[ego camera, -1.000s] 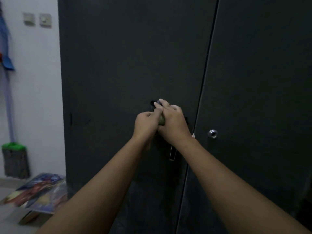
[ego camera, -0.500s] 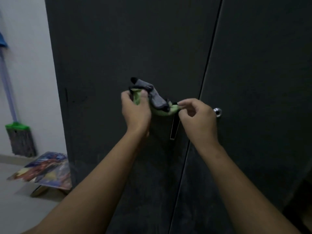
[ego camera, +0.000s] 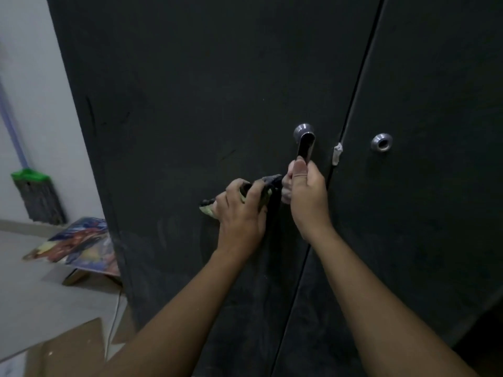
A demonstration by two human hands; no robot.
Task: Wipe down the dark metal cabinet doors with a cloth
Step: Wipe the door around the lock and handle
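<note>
Two dark metal cabinet doors fill the view, the left door [ego camera: 190,91] and the right door [ego camera: 435,213], with a seam between them. A silver lever handle [ego camera: 305,144] hangs on the left door. My left hand [ego camera: 241,210] grips a crumpled grey and green cloth [ego camera: 268,183] against the left door, below and left of the handle. My right hand [ego camera: 307,197] has its fingers curled at the cloth's right end, with the thumb tip touching the bottom of the handle.
A round silver lock [ego camera: 382,142] sits on the right door. A scrap of tape [ego camera: 337,153] sticks at the seam. A green-headed broom [ego camera: 35,197] leans on the white wall at left, above colourful boards [ego camera: 79,243] on the floor.
The view tilted down, so the handle and lock now sit higher. Both hands came down below the handle and drew close again; the stretched cloth is now bunched in my left hand.
</note>
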